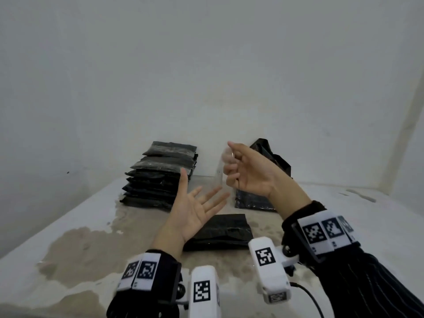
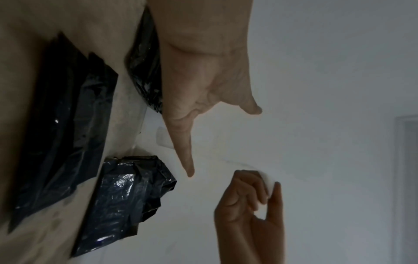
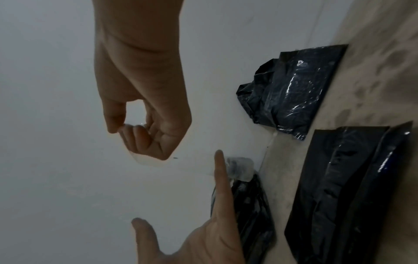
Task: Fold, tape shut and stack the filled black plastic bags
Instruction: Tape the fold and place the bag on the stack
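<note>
Right hand pinches clear tape above folded bag; left hand spread open

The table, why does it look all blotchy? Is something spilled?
Yes, it looks so. Brownish, wet-looking patches spread over the table, from beside the stack of bags toward the near edge. The folded bag lies right next to them. What the patches are is unclear.

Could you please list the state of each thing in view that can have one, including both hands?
Left hand: open, palm up, fingers spread, holding nothing.
Right hand: raised, pinching a strip of clear tape.
Bag in front: folded, flat on the table, untouched.
Stack of bags: folded flat, piled at the wall.
Bags at right: crumpled tops, not yet folded.
</note>
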